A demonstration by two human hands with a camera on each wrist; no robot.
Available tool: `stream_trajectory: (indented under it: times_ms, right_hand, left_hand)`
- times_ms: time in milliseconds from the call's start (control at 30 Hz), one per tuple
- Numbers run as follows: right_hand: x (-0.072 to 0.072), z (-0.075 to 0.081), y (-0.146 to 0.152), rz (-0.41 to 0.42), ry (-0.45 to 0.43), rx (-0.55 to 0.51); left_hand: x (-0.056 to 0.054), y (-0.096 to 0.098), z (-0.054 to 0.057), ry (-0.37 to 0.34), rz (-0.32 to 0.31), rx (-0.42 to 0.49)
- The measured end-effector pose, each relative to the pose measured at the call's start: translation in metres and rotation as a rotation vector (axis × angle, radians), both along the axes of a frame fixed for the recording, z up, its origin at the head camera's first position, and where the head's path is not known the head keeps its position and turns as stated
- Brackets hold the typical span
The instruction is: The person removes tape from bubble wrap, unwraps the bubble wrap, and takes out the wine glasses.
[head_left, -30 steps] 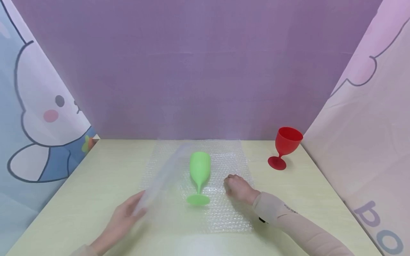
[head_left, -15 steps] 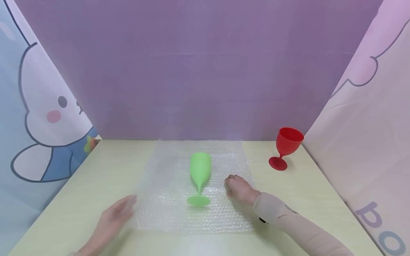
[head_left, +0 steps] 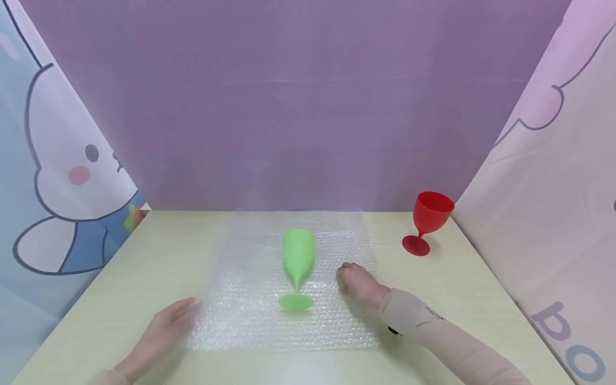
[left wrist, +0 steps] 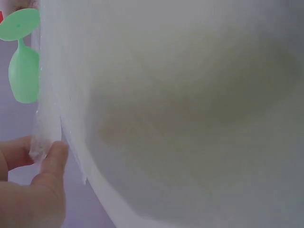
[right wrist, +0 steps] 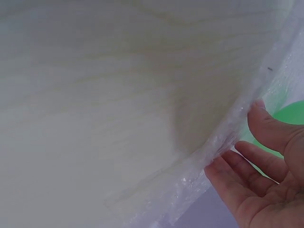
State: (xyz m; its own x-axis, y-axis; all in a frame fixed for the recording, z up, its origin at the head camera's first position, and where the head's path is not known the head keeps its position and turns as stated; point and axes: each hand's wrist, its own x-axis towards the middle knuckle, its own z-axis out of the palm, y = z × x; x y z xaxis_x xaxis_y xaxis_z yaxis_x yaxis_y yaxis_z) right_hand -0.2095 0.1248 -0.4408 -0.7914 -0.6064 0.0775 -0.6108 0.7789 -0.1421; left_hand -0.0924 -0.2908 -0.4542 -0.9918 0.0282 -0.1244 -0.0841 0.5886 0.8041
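A green plastic goblet [head_left: 298,256] lies on its side, base toward me, on a clear sheet of bubble wrap [head_left: 240,315]. My left hand [head_left: 163,326] is at the sheet's near left edge. In the left wrist view, its thumb and finger pinch the edge of the bubble wrap [left wrist: 50,111]. My right hand [head_left: 358,283] rests low on the sheet's right part, beside the goblet. The right wrist view has its bent fingertips touching the bubble wrap [right wrist: 185,190], the thumb apart from them, with part of the green goblet [right wrist: 292,114] behind.
A red goblet [head_left: 430,216] stands upright at the back right of the pale wood table [head_left: 110,267]. Behind rises a purple backdrop [head_left: 308,107]. Printed cloth panels [head_left: 72,214] close off both sides.
My left hand has moved left and slightly toward me with the sheet's edge. The raised layer of bubble wrap has come down flat on the left. The right hand has stayed put.
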Motion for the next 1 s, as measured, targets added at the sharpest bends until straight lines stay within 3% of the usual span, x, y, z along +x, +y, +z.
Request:
stream_trajectory:
  times_ms: [133,333,533,600,667,767,900,1000]
  right_hand:
    - [0.0,0.0,0.0,-0.002,0.002,-0.002]
    - [0.0,-0.001,0.001,0.003,0.006,-0.001]
    - [0.0,0.0,0.0,-0.011,0.0,0.009]
    - [0.0,0.0,0.0,-0.011,-0.001,0.008]
    - [0.0,0.0,0.0,-0.013,-0.003,0.002]
    - [0.0,-0.001,-0.001,-0.014,-0.007,0.007]
    - [0.0,-0.001,-0.001,-0.013,0.002,0.013]
    - [0.0,-0.001,-0.001,-0.021,0.008,0.012]
  left_hand:
    - [-0.004,-0.002,0.002,0.02,-0.041,-0.046]
    - [-0.015,0.002,0.018,0.031,-0.05,-0.168]
    - [-0.032,0.022,0.03,0.247,-0.137,-0.281]
    - [-0.04,0.032,0.034,0.277,-0.181,-0.305]
    - [-0.048,0.039,0.036,0.267,-0.234,-0.303]
    - [-0.062,0.043,0.033,0.196,-0.31,-0.239]
    - [-0.081,0.041,0.022,0.106,-0.379,-0.144]
    - [-0.092,0.038,0.012,0.09,-0.398,-0.121]
